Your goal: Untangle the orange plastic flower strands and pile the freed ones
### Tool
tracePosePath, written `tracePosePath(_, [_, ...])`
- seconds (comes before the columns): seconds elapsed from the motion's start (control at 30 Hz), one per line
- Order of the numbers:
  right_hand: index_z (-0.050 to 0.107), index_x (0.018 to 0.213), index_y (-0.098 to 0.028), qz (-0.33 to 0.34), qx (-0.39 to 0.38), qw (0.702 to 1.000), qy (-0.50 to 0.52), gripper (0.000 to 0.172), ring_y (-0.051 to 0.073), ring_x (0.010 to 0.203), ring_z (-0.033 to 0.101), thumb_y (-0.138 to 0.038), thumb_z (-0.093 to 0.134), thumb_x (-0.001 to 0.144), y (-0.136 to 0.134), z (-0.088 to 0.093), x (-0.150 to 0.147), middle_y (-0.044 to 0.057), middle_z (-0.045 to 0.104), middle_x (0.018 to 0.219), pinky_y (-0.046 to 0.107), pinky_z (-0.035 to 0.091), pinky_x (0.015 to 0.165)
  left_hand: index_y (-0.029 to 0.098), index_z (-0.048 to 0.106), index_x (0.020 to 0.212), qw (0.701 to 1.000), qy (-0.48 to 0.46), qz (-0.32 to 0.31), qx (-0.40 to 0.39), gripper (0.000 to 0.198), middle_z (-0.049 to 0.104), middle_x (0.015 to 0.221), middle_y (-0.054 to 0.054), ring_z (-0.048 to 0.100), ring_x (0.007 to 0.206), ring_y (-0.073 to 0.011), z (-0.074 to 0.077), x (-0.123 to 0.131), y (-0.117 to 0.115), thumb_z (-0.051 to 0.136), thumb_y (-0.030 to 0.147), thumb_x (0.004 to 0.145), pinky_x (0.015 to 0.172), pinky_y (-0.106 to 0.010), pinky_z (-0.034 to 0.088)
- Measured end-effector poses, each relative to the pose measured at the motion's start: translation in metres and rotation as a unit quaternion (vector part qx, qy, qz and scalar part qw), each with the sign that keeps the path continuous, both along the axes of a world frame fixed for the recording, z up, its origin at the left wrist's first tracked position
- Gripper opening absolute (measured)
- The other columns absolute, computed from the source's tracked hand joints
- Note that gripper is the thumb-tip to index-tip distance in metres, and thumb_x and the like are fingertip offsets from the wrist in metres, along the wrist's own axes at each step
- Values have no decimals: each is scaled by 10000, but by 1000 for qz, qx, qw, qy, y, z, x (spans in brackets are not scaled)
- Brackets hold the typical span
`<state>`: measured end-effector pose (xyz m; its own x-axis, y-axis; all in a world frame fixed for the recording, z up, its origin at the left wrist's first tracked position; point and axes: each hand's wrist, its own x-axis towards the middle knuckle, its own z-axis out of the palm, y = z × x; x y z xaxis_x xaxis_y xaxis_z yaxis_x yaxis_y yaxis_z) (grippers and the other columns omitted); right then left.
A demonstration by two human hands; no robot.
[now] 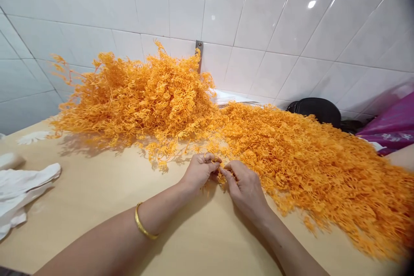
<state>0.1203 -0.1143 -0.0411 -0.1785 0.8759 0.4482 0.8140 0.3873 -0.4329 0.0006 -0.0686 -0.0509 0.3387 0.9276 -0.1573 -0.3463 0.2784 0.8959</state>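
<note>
Two bare hands work close together in the head view, just in front of a tall mound of curly orange strands [145, 95] on a pale wooden tabletop [64, 194]. The left hand [199, 171] is partly closed, its fingertips pinched on a small orange tuft [221, 177], and a gold bangle [145, 222] circles the left forearm. The right hand [246, 192] is also partly closed, with its fingers bunched on the same tuft from the other side. To the right of the mound, a broad layer of the same strands [307, 172] spreads along the tabletop, just beside the right hand. Behind the mound rises a white tiled wall [258, 13] with a metal bracket [199, 54] fixed to it. Well left of the mound lies a crumpled white cloth [22, 194], and a white feathery scrap [32, 137] sits near its base. Farther right are a black padded object [313, 111] and a purple plastic sheet [391, 123].
</note>
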Motion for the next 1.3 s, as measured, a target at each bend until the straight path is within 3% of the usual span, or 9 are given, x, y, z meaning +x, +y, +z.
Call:
tracePosePath(0.17, [430,634,-179,60,10,998,-4,175,94,521,385,-207,370,796,-2,2,1,-3,447,602,217,284,496,125,551,621,1000,9,17,19,55,513,467,4,446,390,-65,6,2,-3,585,111,581,402,-181,324])
tracePosePath(0.33, [387,561,-182,60,-9,996,63,197,75,469,360,-194,422,755,-8,11,-2,-35,394,521,203,272,467,123,551,632,999,11,23,21,39,543,481,-15,471,408,-74,9,2,-1,554,97,603,446,-196,354])
tracePosePath(0.53, [428,551,-184,74,-33,991,106,195,77,431,371,-224,447,741,-14,21,-5,-40,402,475,201,276,431,136,503,662,985,26,169,12,84,545,497,-5,516,455,-90,13,-15,22,501,60,627,423,-175,361])
tracePosePath(0.7, [534,728,-186,-24,-17,995,92,148,127,598,500,-282,432,776,-4,15,4,17,557,668,234,361,555,131,488,654,993,-9,113,-26,64,543,509,-15,533,482,-91,13,-11,16,512,71,651,448,-181,412])
tracePosePath(0.87, [534,844,-182,-20,-19,1000,11,249,158,697,518,-392,521,711,2,3,5,42,572,781,249,368,586,129,473,626,993,-13,94,-75,81,540,505,-14,511,436,-73,12,-4,4,516,74,666,451,-181,423])
tracePosePath(1.0, [504,753,-171,-28,-20,997,-70,138,131,624,474,-276,420,784,3,-3,2,27,527,706,235,324,549,125,462,605,995,-17,71,-61,98,540,507,-16,503,421,-72,11,-1,2,516,61,657,441,-182,421])
tracePosePath(1.2, [399,570,-171,177,-5,981,-82,204,92,534,382,-174,381,773,-15,12,-12,-10,433,577,217,272,517,137,440,626,992,12,120,-32,99,527,473,-8,510,414,-83,4,-3,16,476,64,682,415,-173,396])
tracePosePath(1.23, [396,563,-171,168,13,983,-76,211,93,533,377,-182,380,773,-17,15,-12,-9,424,568,221,272,519,138,440,630,992,17,122,-30,95,530,476,-9,515,419,-83,3,-4,17,474,69,686,423,-176,402])
tracePosePath(1.3, [438,603,-168,65,61,993,-79,185,110,566,395,-188,376,776,-15,18,-4,6,436,589,239,289,550,140,441,647,994,19,102,-29,80,535,482,-8,513,414,-84,3,-4,15,476,86,694,428,-190,413])
